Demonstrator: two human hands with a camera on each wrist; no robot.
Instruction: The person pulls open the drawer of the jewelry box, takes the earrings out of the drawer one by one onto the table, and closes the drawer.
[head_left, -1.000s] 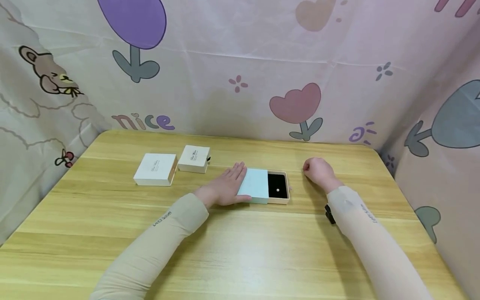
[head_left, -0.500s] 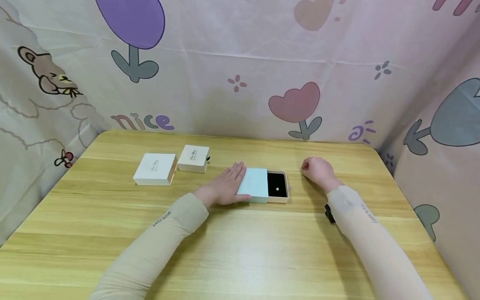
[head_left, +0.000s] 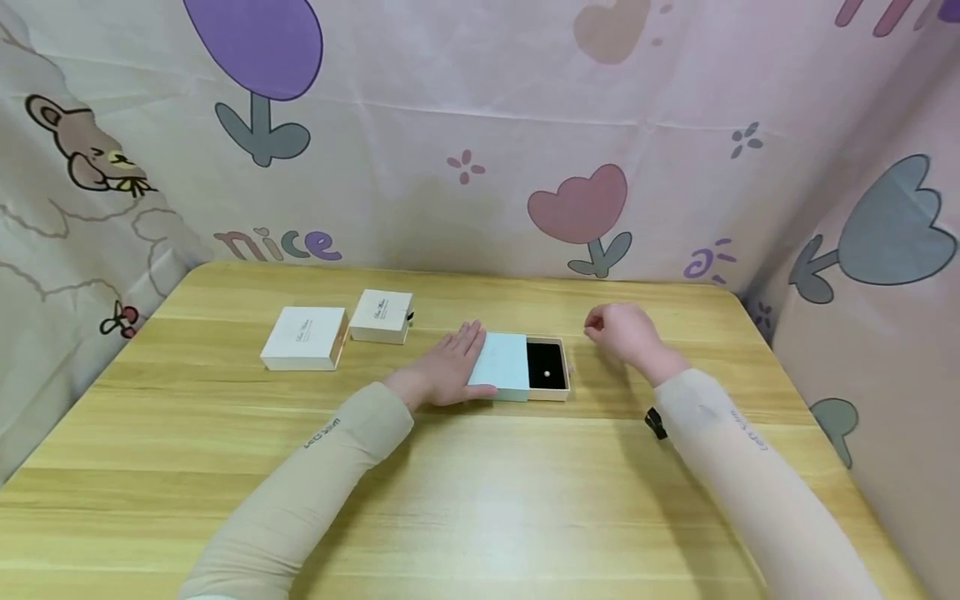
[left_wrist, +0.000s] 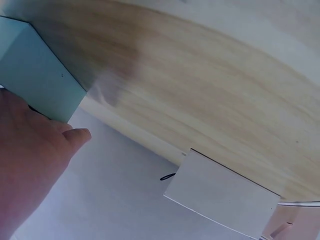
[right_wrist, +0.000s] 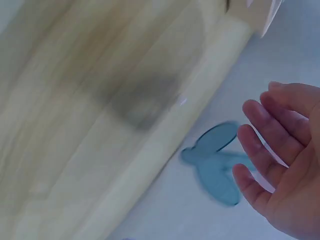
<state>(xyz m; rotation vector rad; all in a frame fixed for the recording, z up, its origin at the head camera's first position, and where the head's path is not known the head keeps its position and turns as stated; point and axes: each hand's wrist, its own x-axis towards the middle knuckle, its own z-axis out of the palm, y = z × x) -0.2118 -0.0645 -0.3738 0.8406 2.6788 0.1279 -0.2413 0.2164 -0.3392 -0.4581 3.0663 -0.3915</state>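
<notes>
A pale blue drawer-style jewellery box (head_left: 502,367) lies mid-table in the head view. Its cream drawer (head_left: 567,387) sticks out partway to the right, showing a black insert with one small round white pearl (head_left: 547,374) on it. Across the left end of the blue sleeve rests my left hand (head_left: 444,371), fingers straight, thumb along the near edge. The left wrist view shows this hand (left_wrist: 37,155) against the blue box (left_wrist: 45,70). Right of the drawer, a short gap away, is my right hand (head_left: 626,333). In the right wrist view its fingers (right_wrist: 262,150) are loosely bent and hold nothing.
Two white boxes with printed lettering stand at the back left: a larger one (head_left: 303,337) and a smaller one (head_left: 381,317) with a black pull loop. A patterned cloth (head_left: 450,100) hangs behind and beside the wooden table (head_left: 480,500).
My right hand has moved a little left towards the drawer, and its fingers have loosened. The left hand stays on the blue box. The head view has shifted slightly.
</notes>
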